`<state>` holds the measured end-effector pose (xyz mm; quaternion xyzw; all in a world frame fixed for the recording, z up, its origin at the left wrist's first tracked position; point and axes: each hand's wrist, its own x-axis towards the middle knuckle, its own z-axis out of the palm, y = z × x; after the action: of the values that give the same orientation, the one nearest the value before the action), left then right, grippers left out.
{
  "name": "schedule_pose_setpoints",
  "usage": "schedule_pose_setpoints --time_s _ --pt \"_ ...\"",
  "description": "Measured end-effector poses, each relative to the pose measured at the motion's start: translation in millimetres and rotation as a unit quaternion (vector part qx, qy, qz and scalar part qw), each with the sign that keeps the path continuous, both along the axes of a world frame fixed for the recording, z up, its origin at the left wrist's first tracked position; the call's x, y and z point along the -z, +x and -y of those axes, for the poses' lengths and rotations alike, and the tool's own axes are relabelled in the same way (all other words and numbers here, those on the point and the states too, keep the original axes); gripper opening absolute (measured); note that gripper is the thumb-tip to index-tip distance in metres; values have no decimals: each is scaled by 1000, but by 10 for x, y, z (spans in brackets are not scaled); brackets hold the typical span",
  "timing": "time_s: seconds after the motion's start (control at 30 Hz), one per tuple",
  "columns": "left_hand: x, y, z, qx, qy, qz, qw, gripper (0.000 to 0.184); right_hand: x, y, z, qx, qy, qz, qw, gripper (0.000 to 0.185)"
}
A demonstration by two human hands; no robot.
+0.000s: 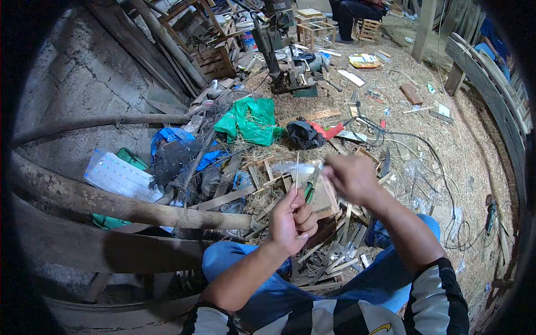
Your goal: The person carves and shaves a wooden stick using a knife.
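Note:
My left hand [293, 218] is closed, with a thin pale stick [297, 173] pointing up from between thumb and fingers. Right beside it is a slim green object [309, 192] with a greyish upper end; its kind is not clear. My right hand [354, 176] is curled and a little blurred, just to the right of the green object's upper end. Its fingertips are hidden, so what they grip cannot be made out. Below both hands a light wooden board [322, 201] lies among scraps between my knees.
Wood offcuts [335, 262] litter the ground between my legs. Ahead are a green plastic bag [251, 120], a red-and-black power tool [326, 129] and a dark metal machine [301, 72]. Bamboo poles [128, 202] run along the left. A cable [413, 134] crosses the right side. Another person [360, 11] sits at the back.

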<state>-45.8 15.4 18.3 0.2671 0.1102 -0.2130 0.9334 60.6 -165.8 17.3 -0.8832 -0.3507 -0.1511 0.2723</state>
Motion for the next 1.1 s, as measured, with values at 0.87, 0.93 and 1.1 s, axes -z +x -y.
schedule_pose_setpoints --time_s 0.87,0.93,1.1 --pt "78 17 -58 36 -48 -39 997 47 -103 -62 44 -8 35 -62 997 30" --pt "71 -6 -20 32 -35 -47 998 46 -85 -171 -28 -50 30 -49 997 28" --pt "14 -35 26 30 12 -46 998 46 -20 -184 -78 -66 -31 -24 997 27"
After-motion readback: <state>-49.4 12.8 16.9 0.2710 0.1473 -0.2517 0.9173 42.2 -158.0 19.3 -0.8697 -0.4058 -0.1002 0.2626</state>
